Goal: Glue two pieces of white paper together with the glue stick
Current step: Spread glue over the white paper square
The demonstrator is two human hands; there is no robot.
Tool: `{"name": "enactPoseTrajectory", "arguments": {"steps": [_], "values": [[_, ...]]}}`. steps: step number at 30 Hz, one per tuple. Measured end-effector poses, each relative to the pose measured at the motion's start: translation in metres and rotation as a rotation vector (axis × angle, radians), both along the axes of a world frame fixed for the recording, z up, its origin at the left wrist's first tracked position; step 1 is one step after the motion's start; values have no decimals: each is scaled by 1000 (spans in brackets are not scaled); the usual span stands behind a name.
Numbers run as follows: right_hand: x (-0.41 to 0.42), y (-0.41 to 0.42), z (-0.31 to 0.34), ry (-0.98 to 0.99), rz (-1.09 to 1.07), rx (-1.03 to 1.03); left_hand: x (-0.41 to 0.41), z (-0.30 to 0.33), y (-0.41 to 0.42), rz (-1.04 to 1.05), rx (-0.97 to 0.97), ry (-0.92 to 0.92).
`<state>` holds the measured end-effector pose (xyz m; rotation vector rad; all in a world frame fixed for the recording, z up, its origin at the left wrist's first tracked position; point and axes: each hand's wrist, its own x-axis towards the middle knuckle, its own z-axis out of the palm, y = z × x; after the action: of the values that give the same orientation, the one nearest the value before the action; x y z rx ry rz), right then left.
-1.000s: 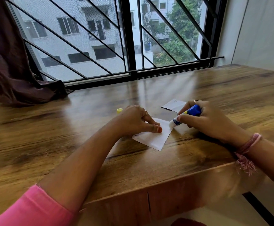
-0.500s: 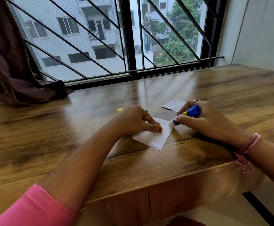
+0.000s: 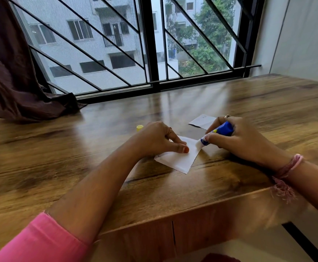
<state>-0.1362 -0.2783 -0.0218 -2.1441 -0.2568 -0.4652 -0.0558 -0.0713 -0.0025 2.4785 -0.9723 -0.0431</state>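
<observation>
Nearest, a pink sleeve (image 3: 39, 241) leads up the left forearm across the wooden table (image 3: 59, 167). A pink thread band (image 3: 287, 171) circles the right wrist.

At mid-table lies the near paper (image 3: 177, 159), flat, one corner pointing toward the table's near edge. The left hand (image 3: 158, 138) pins it: fingers curled together, the thumb pressed flat on the sheet, gripping nothing. Just right of it, the right hand (image 3: 243, 140) has its fingers clamped round the blue glue stick (image 3: 218, 132), held tilted with the white tip down on the sheet's far right corner. The tip appears to touch the paper there, though the contact is small and slightly blurred.

A little farther, the second paper (image 3: 201, 121) lies flat beside the right hand, apart from the first sheet and partly hidden by the knuckles. To the left, beyond the left hand, sits the yellow cap (image 3: 139, 127), off the stick.

Farthest are the barred window (image 3: 135, 44) and a dark curtain (image 3: 12, 72) at the left.

My judgement: the cap is off, one sheet is held down, and gluing is in hand at one corner or edge. How much of the sheet already carries glue cannot be told. Left to do: finish spreading, lay the second paper on the glued area, and press the two together.
</observation>
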Motion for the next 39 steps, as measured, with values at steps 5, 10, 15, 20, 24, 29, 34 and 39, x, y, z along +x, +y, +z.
{"name": "enactPoseTrajectory", "arguments": {"steps": [5,10,15,20,24,29,34,39], "values": [[-1,1,1,-9,36,2,1,-1,0,15,-13,5],[-4,2,2,15,88,-38,-1,0,1,-7,-5,-3],[-3,2,3,0,40,-21,-1,0,2,-3,-14,11],[-3,2,3,15,68,-32,1,1,3,4,-6,43],[-3,1,3,13,63,-23,1,1,4,2,7,39],[-5,1,1,21,107,-57,0,2,4,-6,27,46],[-4,2,3,7,66,-25,0,2,4,-2,19,53],[-6,3,1,16,138,-39,1,2,3,-5,25,57]]}}
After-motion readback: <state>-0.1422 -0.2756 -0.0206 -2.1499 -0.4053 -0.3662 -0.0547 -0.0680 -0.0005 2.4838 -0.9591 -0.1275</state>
